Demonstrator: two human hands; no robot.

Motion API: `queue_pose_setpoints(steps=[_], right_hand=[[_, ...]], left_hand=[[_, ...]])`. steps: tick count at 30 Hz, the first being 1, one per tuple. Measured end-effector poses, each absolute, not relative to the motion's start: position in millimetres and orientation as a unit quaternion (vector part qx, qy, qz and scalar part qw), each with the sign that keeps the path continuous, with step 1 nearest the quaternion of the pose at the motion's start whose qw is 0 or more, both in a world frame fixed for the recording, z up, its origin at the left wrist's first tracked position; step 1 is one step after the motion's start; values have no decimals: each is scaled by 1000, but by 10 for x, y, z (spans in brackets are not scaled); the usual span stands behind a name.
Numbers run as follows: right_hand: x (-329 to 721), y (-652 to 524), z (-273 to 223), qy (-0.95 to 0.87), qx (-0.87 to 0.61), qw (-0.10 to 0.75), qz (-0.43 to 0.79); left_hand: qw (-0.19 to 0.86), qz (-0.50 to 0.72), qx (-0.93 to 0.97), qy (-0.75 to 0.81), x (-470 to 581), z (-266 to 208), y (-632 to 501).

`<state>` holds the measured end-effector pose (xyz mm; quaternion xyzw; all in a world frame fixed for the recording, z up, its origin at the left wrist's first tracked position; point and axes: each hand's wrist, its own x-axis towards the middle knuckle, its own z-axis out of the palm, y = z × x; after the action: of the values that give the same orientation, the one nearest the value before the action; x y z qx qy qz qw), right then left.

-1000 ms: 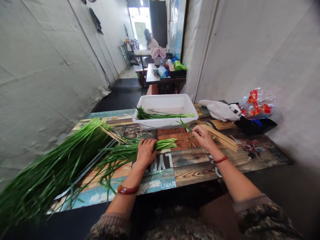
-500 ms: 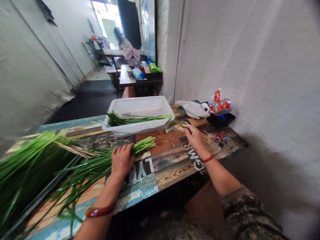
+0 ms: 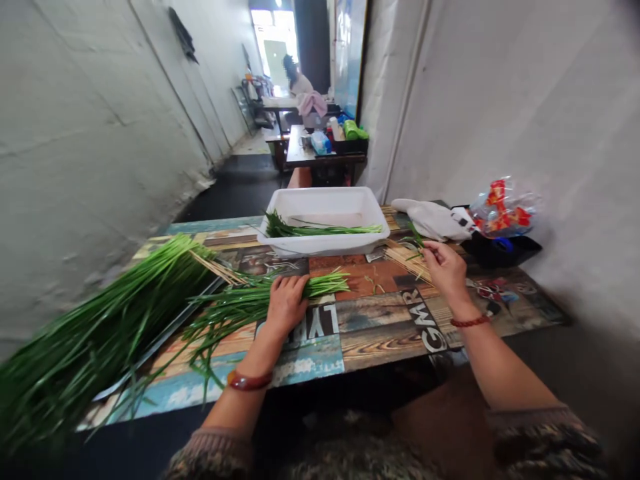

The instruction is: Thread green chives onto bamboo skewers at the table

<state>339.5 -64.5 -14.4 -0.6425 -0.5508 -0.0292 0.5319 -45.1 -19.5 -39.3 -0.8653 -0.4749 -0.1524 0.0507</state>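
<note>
My left hand lies over a loose bunch of garlic chives, its fingers curled around the pale stem ends. To the right, my right hand pinches a small green chive leaf between thumb and fingertips. Just under that leaf, thin wooden skewers lie on the patterned table. A much larger heap of chives covers the left side, with several more skewers on top. More chives lie inside a white plastic tub behind my hands.
A white cloth and a clear bag with red print sit at the back right. Red-handled scissors lie beyond my right wrist. Walls flank both sides. A person sits far back, past another table.
The view has turned left, so everything appears further right. My right hand has moved slightly closer to the bag and scissors, still pinching the leaf. My left hand stays on the bunch.
</note>
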Motion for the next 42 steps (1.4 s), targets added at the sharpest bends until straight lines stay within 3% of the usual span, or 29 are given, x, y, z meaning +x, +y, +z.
queue_pose_setpoints(steps=[9,14,16,24,28,34,42], right_hand=[[3412,-218,54,-549,-644,522,-104],[3775,-213,-238,-629,-673,378,-92],[3730,-328,-343,-647,-663,366,-91],[2753,-843,-422,-722,-573,385,43],[2140,-948,-325,-812,-492,306,68],[1533,-731,-397,-856,-463,232,5],[1576,-262,-515,-852,-484,195,-38]], left_hand=[[1,-154,-871,-466,-508,-419,-316],[10,-165,-858,-486,-492,-380,-366],[8,-167,-856,-489,-494,-371,-380],[27,-163,-853,-495,-679,-372,-553],[33,-143,-845,-514,-790,-391,-654],[27,-120,-857,-500,-616,-359,-652],[39,-127,-861,-491,-539,-374,-494]])
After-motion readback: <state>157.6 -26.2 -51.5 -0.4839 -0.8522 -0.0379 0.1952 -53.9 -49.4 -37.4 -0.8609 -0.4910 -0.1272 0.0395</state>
